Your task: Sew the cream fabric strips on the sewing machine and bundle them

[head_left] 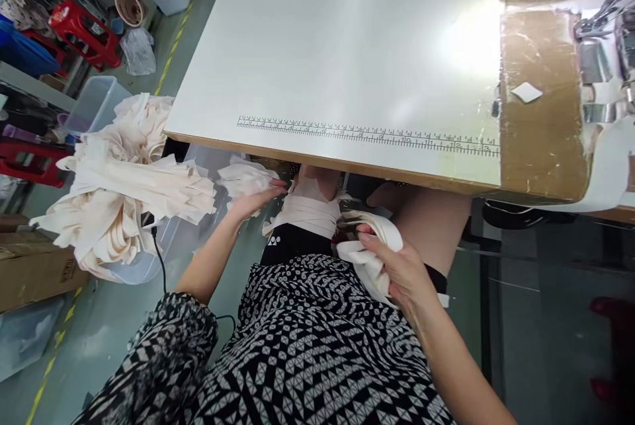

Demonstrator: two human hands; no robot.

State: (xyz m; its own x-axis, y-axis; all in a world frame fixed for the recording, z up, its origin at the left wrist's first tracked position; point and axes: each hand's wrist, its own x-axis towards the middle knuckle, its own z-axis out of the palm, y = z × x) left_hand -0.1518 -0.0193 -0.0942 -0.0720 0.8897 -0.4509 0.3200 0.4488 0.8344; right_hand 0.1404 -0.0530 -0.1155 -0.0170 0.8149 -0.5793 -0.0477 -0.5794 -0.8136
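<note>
My right hand (pixel 397 263) is closed around a looped bundle of white fabric strips (pixel 370 256) above my lap. Fingers stretched out, my left hand (pixel 258 200) lies below the table edge, beside a small heap of white fabric pieces (pixel 245 177). Between the two hands, a flat stack of cream fabric pieces (pixel 307 213) rests across my thigh. To the left, a large pile of cream fabric strips (pixel 143 190) spills over a clear plastic bin (pixel 171 253). Whether the left fingertips touch any fabric is unclear.
A white table (pixel 347 48) with a printed ruler (pixel 367 134) along its front edge spans the view ahead. Taped cardboard (pixel 543 114) and metal machine parts (pixel 602 75) are at the right. Red stools (pixel 84 32) and cardboard boxes (pixel 40 266) stand on the left floor.
</note>
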